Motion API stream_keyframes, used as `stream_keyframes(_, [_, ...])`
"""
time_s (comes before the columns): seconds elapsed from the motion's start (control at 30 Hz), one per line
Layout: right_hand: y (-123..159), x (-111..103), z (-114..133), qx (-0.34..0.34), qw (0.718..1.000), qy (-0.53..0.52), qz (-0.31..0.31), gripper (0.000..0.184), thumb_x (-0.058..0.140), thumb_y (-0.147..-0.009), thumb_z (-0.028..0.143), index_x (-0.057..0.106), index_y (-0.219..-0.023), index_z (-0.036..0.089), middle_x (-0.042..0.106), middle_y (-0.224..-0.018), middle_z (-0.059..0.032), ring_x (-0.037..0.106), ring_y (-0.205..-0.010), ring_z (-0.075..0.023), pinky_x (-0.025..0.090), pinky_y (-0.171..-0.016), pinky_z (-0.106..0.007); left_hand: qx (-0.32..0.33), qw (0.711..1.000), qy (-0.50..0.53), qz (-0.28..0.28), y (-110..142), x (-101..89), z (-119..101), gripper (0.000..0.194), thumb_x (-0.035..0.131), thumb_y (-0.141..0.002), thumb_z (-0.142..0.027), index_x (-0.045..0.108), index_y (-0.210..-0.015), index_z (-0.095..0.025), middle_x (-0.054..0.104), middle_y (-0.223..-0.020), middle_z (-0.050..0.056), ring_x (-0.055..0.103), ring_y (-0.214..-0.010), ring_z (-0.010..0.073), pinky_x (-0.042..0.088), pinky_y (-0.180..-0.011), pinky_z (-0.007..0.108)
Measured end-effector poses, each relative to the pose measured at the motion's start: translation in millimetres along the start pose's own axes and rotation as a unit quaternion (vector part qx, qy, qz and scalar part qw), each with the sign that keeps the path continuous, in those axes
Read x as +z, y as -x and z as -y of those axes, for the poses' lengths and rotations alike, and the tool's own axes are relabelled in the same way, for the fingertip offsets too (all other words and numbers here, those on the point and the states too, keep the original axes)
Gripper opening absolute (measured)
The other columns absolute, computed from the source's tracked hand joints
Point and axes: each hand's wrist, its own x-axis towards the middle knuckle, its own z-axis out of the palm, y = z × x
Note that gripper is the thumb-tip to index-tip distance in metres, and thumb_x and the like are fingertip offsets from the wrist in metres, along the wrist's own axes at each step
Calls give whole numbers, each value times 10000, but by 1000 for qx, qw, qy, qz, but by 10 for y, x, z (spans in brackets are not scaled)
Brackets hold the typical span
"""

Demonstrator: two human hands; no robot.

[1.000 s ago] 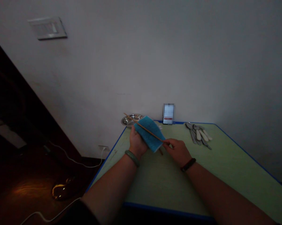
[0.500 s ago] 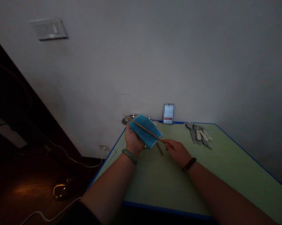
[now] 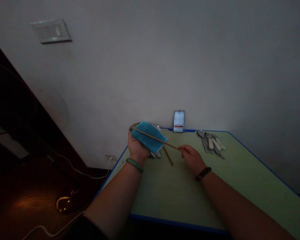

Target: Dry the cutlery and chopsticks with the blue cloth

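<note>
A blue cloth (image 3: 148, 145) lies over the palm of my left hand (image 3: 137, 148), whose fingers are mostly hidden beneath it. Across the cloth runs a thin wooden chopstick (image 3: 171, 145). My right hand (image 3: 192, 159) pinches that chopstick by its near right end, while its far end reaches past the cloth's upper left edge. Another brown chopstick (image 3: 168, 156) rests on the table just below the cloth, partly covered from view. Some metal cutlery (image 3: 155, 155) shows beneath the cloth, close to my left wrist. Behind my left fingers, a round metal dish (image 3: 132, 127) is partly visible.
The pale green table (image 3: 179, 193) has a blue edge and stands against a wall. A phone (image 3: 178, 121) with a lit screen leans on the wall. Spoons, forks and white-handled cutlery (image 3: 211, 143) are heaped at the back right. A white cable (image 3: 90, 177) hangs left of the table.
My left hand and the cloth have shifted slightly left. My right hand has moved a little to the right, so more of the chopstick sticks out from the cloth's right side.
</note>
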Motion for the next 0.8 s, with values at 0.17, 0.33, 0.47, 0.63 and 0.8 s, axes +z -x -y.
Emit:
stream_keyframes(0.17, [-63, -66, -20, 28, 996, -23, -78, 303, 483, -729, 400, 703, -806, 206, 631, -679, -7, 565, -677, -201, 421, -642, -312, -4, 1000, 13, 12, 35, 38, -33, 768, 191, -897, -690, 664, -1204, -168, 720, -1146, 144, 621, -1158, 340, 439, -1011, 537])
stream_keyframes(0.33, [-90, -95, -31, 50, 989, -46, -134, 326, 501, -695, 421, 708, -799, 192, 653, -737, -32, 572, -733, -218, 417, -682, -327, 30, 999, 12, 0, 3, 5, -44, 756, 177, -916, -663, 664, -1195, -156, 717, -1153, 147, 619, -1165, 319, 439, -1019, 509])
stream_keyframes(0.47, [-94, -117, -32, 61, 984, -64, -156, 311, 519, -685, 419, 706, -787, 192, 665, -751, -39, 583, -755, -228, 423, -695, -333, 32, 999, 14, 2, -9, -3, -52, 776, 168, -911, -670, 656, -1208, -146, 708, -1166, 162, 616, -1166, 334, 430, -1022, 531])
stream_keyframes(0.63, [-98, -132, -26, 52, 983, -67, -162, 310, 533, -691, 411, 711, -799, 181, 686, -758, -54, 609, -783, -244, 449, -717, -350, 34, 999, 10, 3, 17, 20, -64, 797, 157, -905, -679, 626, -1251, -137, 695, -1190, 176, 606, -1172, 361, 425, -1011, 566])
stream_keyframes(0.8, [-109, -112, -62, 37, 988, -53, -141, 269, 560, -675, 392, 695, -796, 194, 713, -812, -64, 623, -808, -238, 469, -751, -364, 32, 999, 4, 20, 19, 5, -68, 849, 122, -890, -702, 619, -1266, -126, 661, -1250, 193, 578, -1206, 375, 408, -1020, 581])
